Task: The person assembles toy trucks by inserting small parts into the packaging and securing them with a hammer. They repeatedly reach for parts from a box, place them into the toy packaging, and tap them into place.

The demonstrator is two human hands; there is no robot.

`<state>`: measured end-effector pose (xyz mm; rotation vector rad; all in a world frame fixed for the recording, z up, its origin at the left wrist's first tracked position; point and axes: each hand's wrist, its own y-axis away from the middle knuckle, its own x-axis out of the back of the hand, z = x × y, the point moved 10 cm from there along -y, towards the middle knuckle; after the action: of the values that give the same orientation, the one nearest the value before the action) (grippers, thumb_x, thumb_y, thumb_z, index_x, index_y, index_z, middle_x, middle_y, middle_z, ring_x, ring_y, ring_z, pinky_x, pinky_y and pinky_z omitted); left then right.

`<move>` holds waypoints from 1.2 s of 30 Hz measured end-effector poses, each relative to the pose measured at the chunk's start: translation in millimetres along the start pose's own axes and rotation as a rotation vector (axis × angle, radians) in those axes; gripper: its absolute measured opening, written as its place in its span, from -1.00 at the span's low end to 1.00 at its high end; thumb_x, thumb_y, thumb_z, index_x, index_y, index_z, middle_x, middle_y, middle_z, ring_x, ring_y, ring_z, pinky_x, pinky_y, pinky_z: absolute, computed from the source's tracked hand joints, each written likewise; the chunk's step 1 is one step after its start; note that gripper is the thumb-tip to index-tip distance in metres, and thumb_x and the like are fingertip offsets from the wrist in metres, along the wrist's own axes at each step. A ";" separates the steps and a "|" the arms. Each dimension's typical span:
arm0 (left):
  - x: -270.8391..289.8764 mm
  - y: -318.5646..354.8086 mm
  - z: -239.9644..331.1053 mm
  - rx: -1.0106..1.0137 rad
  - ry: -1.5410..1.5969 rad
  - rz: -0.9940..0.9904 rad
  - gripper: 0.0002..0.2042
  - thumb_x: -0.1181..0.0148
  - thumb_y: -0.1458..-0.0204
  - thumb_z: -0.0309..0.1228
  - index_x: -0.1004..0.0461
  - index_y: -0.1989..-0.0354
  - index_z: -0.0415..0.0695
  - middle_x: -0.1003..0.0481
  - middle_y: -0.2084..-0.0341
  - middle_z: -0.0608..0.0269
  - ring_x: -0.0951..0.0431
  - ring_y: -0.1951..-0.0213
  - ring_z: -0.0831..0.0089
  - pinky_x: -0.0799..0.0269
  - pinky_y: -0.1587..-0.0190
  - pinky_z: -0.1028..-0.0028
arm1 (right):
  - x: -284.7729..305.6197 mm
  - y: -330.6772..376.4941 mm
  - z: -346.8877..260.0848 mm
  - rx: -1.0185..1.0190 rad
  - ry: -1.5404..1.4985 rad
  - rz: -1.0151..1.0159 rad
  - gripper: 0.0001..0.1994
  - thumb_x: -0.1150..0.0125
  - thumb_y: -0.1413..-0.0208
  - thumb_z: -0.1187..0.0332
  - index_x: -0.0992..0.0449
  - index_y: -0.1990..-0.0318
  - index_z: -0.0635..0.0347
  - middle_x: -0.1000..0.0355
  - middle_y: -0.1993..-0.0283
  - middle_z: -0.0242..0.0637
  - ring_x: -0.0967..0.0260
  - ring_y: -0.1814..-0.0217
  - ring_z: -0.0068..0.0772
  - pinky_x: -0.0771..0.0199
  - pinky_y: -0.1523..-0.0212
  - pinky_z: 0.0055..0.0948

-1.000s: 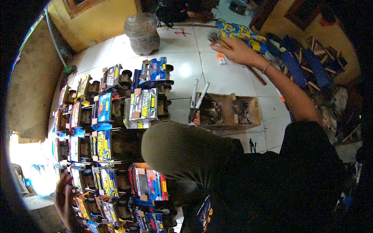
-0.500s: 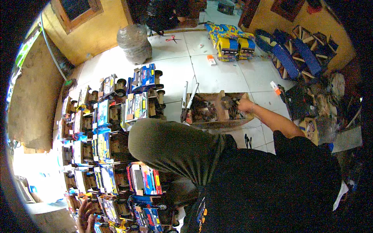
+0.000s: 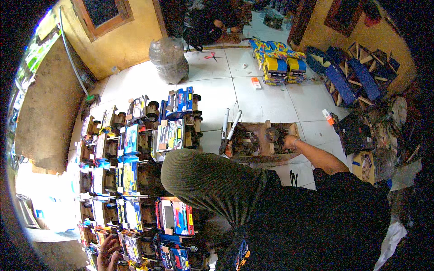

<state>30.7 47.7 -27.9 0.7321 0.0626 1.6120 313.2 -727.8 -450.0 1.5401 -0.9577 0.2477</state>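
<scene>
At the lower left edge my left hand (image 3: 107, 254) is raised with its fingers apart, and nothing shows in it. It is nearest to the rows of toy trucks (image 3: 129, 177), which have wooden bodies, black wheels and bright printed panels. Whether it touches one, I cannot tell. My right hand is out of view. Close in front, a co-worker in a dark top and an olive hood (image 3: 203, 180) covers much of the floor. The co-worker's right hand (image 3: 290, 142) reaches into a partitioned wooden box (image 3: 262, 158) of small dark parts.
Two white-handled tools (image 3: 229, 126) lean in the box. Beyond are a wrapped bundle (image 3: 169, 61), red scissors (image 3: 213, 56) and yellow-blue trucks (image 3: 276, 67). Blue wooden frames (image 3: 359, 81) lie at the right. Another person (image 3: 212, 22) sits at the doorway.
The whole view has shifted, so the scene sits lower and further right. My left hand is still at the lower left, fingers apart. The co-worker's hand stays at the box.
</scene>
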 end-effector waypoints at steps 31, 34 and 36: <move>4.5 -18.2 -29.7 -0.032 -0.090 -0.033 -0.53 -0.07 -0.22 -0.39 -0.21 -0.27 -0.31 -0.34 -0.17 0.07 -0.35 -0.16 0.34 -0.26 -0.19 0.39 | 57.8 109.3 -68.1 0.209 -0.433 -0.190 -0.72 -0.31 -0.06 0.09 -0.62 0.15 -0.01 -0.56 0.23 -0.59 -0.17 0.54 -0.72 -0.11 0.63 -0.63; -2.3 -18.6 -8.6 -0.080 -0.075 -0.055 -0.54 -0.05 -0.23 -0.41 -0.21 -0.27 -0.31 -0.34 -0.17 0.07 -0.36 -0.16 0.34 -0.26 -0.19 0.40 | 56.2 109.5 -67.9 0.217 -0.482 -0.254 -0.71 -0.30 -0.07 0.09 -0.61 0.12 -0.01 -0.55 0.18 -0.57 -0.18 0.53 -0.74 -0.10 0.62 -0.66; -6.5 -19.5 0.0 -0.075 -0.080 -0.044 -0.55 -0.04 -0.23 -0.43 -0.21 -0.27 -0.31 -0.33 -0.18 0.06 -0.36 -0.15 0.34 -0.26 -0.19 0.40 | 52.6 107.1 -65.9 0.220 -0.583 -0.315 -0.70 -0.31 -0.06 0.09 -0.60 0.12 0.02 -0.53 0.19 -0.57 -0.19 0.50 -0.75 -0.07 0.63 -0.66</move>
<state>47.7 45.6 -39.3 0.7317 -0.0390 1.5333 297.1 -681.2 -323.0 1.9917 -1.1371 -0.3527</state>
